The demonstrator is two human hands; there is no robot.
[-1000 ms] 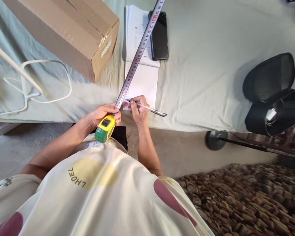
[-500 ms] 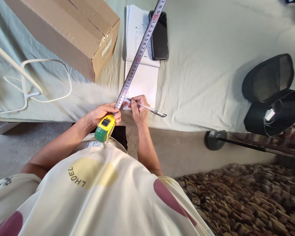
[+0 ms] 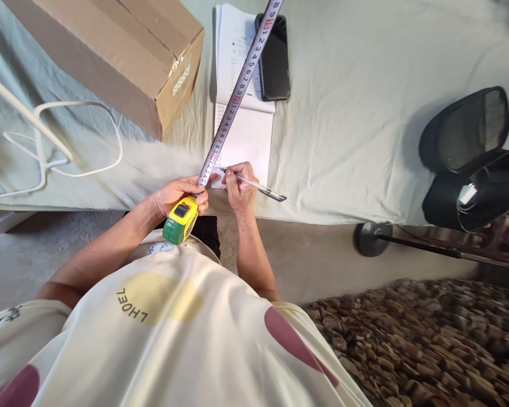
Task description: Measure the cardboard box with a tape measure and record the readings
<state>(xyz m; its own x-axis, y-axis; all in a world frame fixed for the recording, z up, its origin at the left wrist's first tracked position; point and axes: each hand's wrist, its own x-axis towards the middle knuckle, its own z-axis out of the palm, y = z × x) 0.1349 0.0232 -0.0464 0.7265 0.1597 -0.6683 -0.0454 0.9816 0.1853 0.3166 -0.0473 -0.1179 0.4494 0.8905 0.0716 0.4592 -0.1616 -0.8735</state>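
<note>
My left hand (image 3: 176,195) is closed round a yellow and green tape measure (image 3: 180,219) at the table's near edge. Its long blade (image 3: 237,96) runs up and away over an open notebook (image 3: 244,127). My right hand (image 3: 238,189) pinches a silver pen (image 3: 258,187), its tip down on the notebook's near corner beside the blade. A black phone (image 3: 274,59) lies on the notebook's far page.
A taped cardboard box (image 3: 110,56) stands at the back left on the pale green cloth (image 3: 365,113). A white cable (image 3: 59,141) loops at the left. A black open case (image 3: 470,158) sits at the right edge. Below it are a lamp base (image 3: 371,238) and a patterned rug (image 3: 428,339).
Both hands stay in place with the tape and pen. The view has shifted slightly, so the table's objects sit a little higher in the frame.
</note>
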